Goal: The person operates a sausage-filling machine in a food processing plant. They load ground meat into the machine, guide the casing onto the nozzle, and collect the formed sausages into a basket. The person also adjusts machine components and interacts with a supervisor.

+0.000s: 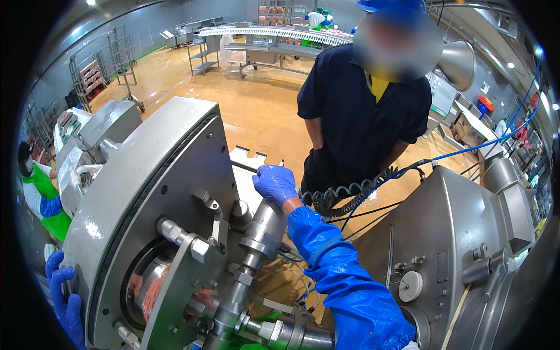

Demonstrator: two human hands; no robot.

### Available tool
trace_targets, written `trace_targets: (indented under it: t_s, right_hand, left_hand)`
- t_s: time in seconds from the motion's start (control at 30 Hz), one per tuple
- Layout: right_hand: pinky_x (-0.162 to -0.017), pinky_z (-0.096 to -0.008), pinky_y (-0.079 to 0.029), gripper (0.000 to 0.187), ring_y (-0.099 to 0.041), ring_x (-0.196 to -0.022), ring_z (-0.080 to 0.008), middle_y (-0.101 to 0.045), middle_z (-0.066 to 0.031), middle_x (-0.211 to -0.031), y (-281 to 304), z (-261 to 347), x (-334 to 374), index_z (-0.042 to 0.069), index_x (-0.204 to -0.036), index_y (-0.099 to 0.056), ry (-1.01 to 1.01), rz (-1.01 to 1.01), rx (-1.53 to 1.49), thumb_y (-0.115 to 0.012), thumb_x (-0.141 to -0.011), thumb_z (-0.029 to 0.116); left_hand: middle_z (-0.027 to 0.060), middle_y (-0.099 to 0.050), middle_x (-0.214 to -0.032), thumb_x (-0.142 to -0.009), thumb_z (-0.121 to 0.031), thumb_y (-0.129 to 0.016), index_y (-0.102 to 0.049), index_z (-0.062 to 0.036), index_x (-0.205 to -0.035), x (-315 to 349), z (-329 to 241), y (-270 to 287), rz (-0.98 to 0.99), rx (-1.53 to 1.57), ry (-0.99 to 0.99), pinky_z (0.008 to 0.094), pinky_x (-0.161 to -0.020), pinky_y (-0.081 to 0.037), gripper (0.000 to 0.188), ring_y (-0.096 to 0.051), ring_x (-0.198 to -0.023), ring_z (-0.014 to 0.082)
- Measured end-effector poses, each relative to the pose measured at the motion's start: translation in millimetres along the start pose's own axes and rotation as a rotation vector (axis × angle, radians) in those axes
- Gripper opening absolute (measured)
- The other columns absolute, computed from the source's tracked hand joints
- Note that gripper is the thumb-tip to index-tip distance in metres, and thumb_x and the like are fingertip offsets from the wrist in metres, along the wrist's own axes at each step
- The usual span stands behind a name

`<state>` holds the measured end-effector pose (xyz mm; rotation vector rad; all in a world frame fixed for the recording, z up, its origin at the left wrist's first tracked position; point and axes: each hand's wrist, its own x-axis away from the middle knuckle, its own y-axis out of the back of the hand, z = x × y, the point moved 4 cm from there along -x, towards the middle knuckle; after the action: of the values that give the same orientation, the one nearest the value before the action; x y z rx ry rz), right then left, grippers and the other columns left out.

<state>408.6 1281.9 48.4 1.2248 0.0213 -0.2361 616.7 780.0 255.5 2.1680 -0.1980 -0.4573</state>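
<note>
My right hand (276,184), in a blue-purple glove and blue sleeve, is closed over the upper end of a steel cylinder (261,230). That cylinder joins a steel linkage (236,297) running down in front of a large steel machine housing (201,160). My left hand (64,294), also gloved, rests at the housing's left edge with its fingers apart. Pink ground meat (155,290) clings inside a round opening low in the housing, partly hidden behind a steel plate (175,300). My right palm and what lies beneath it are out of sight.
Across from me stands a person in dark clothing (364,105) and a blue hard hat. A coiled black hose (350,201) and a blue hose (466,150) cross toward a steel machine (443,233) at right. Another worker in green (49,201) stands far left.
</note>
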Motion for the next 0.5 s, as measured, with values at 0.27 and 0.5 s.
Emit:
trace_targets:
  t_s: [0.27,0.5]
  right_hand:
    - [-0.079,-0.0452,-0.052,0.037,-0.067,-0.090,-0.0335,-0.070,-0.0154,-0.095,0.6,-0.6,-0.2,0.009,-0.094,-0.071,-0.009,0.020,-0.004,-0.048,-0.085,0.037]
    - [-0.077,-0.0448,-0.052,0.036,-0.067,-0.088,-0.0328,-0.070,-0.0155,-0.093,1.9,1.5,0.9,0.010,-0.093,-0.072,-0.006,0.004,0.001,-0.049,-0.085,0.036]
  left_hand:
    - [0.0182,-0.025,-0.151,-0.094,-0.033,-0.051,-0.050,-0.0121,-0.122,-2.2,-7.0,0.2,0.017,-0.065,-0.011,0.0475,-0.118,-0.012,0.035,-0.022,-0.142,0.0343]
    - [0.0178,-0.023,-0.152,-0.094,-0.034,-0.051,-0.048,-0.0121,-0.123,-1.1,-12.9,0.8,0.033,-0.082,0.017,0.0471,-0.118,-0.012,0.036,-0.021,-0.143,0.0341]
